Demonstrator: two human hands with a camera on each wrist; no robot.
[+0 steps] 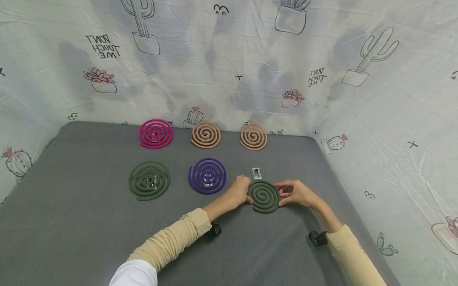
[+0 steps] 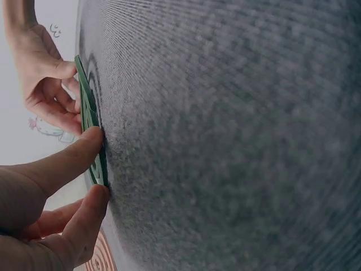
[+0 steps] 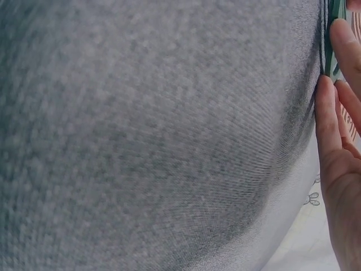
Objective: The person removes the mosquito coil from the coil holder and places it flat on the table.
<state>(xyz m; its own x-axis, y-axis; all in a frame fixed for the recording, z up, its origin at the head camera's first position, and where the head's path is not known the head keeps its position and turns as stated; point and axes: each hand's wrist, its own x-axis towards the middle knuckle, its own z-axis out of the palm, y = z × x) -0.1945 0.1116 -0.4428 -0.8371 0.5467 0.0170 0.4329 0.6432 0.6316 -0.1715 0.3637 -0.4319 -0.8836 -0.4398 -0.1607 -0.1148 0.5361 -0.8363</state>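
Observation:
Both hands hold a dark green spiral mosquito coil (image 1: pixel 264 195), its turns lying close together, low over the grey cloth. My left hand (image 1: pixel 237 193) grips its left edge between thumb and fingers. At the opposite edge, my right hand (image 1: pixel 298 194) pinches it with the fingertips. Seen edge-on in the left wrist view, the coil (image 2: pixel 86 101) is thin, and its turns stand at slightly uneven heights. Only a sliver of it shows at the right border of the right wrist view. Just beyond it on the cloth lies a small metal stand (image 1: pixel 256 173).
Behind stand a pink coil (image 1: pixel 156 126), a tan coil (image 1: pixel 206 128) and another tan coil (image 1: pixel 253 130). To the left are a purple coil (image 1: pixel 207 166) and a looser green coil (image 1: pixel 149 170). A grey-clothed table (image 1: pixel 89 222) meets a printed curtain (image 1: pixel 229 59).

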